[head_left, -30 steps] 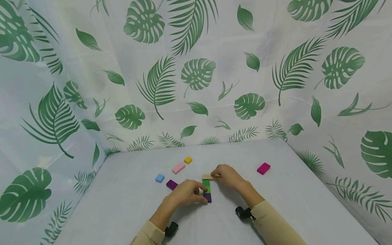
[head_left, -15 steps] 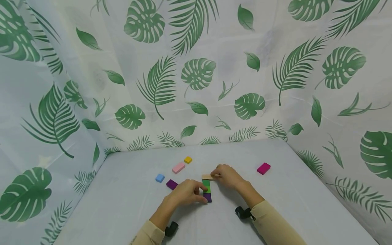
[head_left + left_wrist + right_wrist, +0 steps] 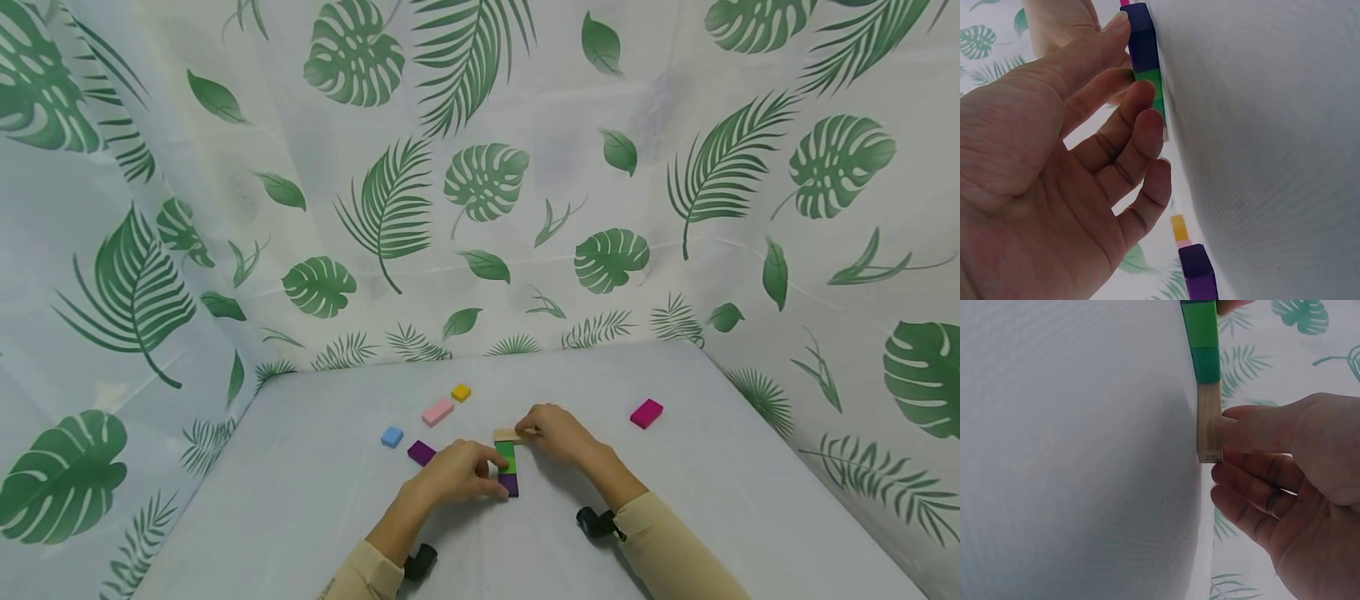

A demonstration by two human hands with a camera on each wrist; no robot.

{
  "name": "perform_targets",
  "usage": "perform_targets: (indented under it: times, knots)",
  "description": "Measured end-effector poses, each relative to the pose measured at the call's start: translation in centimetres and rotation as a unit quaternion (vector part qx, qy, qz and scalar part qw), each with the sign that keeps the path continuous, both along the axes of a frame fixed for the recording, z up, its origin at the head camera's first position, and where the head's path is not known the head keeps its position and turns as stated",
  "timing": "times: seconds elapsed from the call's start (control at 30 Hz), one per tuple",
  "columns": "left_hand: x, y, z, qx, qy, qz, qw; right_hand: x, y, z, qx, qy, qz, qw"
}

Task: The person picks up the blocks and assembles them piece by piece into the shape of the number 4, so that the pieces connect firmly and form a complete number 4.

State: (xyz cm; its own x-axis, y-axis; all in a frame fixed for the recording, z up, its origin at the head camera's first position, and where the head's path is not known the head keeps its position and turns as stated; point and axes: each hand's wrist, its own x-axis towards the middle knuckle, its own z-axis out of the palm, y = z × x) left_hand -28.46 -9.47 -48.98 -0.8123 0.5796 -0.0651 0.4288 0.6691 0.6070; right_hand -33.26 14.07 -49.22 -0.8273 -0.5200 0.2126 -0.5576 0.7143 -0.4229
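On the white tabletop [image 3: 285,500], a wooden block [image 3: 1208,409] lies across the far end of a row made of a dark green block [image 3: 1206,365], a light green block [image 3: 1202,326] and a purple block [image 3: 1144,40]. The right hand [image 3: 558,433] pinches the wooden block between thumb and fingers. The left hand [image 3: 456,472] has loosely bent fingers not wrapped round anything, its thumb at the purple block. Uneven sideways pressure from the left thumb could skew the row, and a slight twist of the right wrist could part the joint. Small marks [image 3: 1211,457] on the wooden block's end are illegible; no brand can be read.
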Motion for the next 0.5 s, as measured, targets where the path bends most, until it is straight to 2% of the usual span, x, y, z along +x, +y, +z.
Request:
perform_targets:
  times: [0.5]
  knots:
    - [0.06, -0.02, 0.05, 0.003, 0.011, -0.004, 0.9999, -0.09, -0.01, -0.21, 0.004, 0.008, 0.009, 0.9999]
